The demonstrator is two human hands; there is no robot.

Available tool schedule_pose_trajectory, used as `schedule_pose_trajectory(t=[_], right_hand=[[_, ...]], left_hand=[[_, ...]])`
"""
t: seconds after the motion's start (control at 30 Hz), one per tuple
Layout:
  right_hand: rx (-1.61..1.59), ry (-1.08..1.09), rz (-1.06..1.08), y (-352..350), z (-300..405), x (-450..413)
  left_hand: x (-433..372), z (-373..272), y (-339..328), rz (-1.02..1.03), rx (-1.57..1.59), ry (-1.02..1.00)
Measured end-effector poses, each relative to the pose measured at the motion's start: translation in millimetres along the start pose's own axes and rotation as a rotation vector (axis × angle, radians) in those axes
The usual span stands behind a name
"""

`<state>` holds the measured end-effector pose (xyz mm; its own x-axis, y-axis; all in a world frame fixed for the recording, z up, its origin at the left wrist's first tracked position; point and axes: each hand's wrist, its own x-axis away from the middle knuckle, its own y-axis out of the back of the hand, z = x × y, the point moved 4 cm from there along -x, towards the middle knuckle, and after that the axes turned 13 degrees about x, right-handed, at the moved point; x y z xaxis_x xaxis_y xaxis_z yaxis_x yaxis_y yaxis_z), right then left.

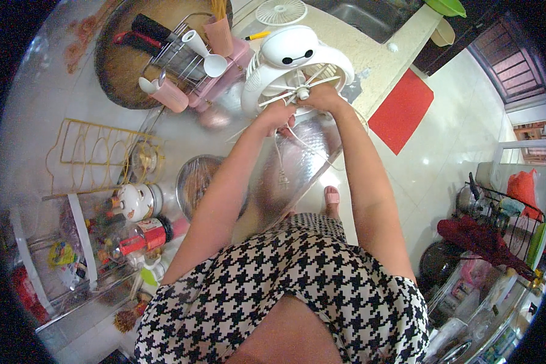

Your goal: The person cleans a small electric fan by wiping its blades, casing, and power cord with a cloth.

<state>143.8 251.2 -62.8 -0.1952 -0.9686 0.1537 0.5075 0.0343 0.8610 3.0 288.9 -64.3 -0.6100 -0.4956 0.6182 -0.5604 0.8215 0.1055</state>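
A white electric fan (251, 93) with a rounded cartoon head (287, 45) stands on the metal-topped counter ahead of me. Inside its ring, spokes meet at a small white hub (303, 93). My right hand (322, 98) grips the fan beside this hub, its fingertips partly hidden among the spokes. Just below the ring, my left hand (280, 117) has its fingers curled around a white power cord (295, 133). The cord hangs in loops, and its plug (283, 178) dangles over the counter. Behind the fan lies a detached round white grille (281, 11).
A yellow utility knife (258, 35) lies near the fan's head. To the left are a wire utensil rack (182, 45), a pink cup (172, 96) and a covered pan (195, 186). A sink (368, 20) is at the back; a red mat (402, 113) lies on the floor.
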Motion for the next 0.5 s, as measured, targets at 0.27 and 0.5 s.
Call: schedule_pose_trajectory(t=[0.27,0.5], right_hand=[[0.057,0.115,-0.242,-1,3,11],[-0.001,0.043,-0.362,2,17,29]], left_hand=[[6,0,-10,-0.063,0.056,-0.008],[-4,5,-6,-0.117,0.014,-0.049]])
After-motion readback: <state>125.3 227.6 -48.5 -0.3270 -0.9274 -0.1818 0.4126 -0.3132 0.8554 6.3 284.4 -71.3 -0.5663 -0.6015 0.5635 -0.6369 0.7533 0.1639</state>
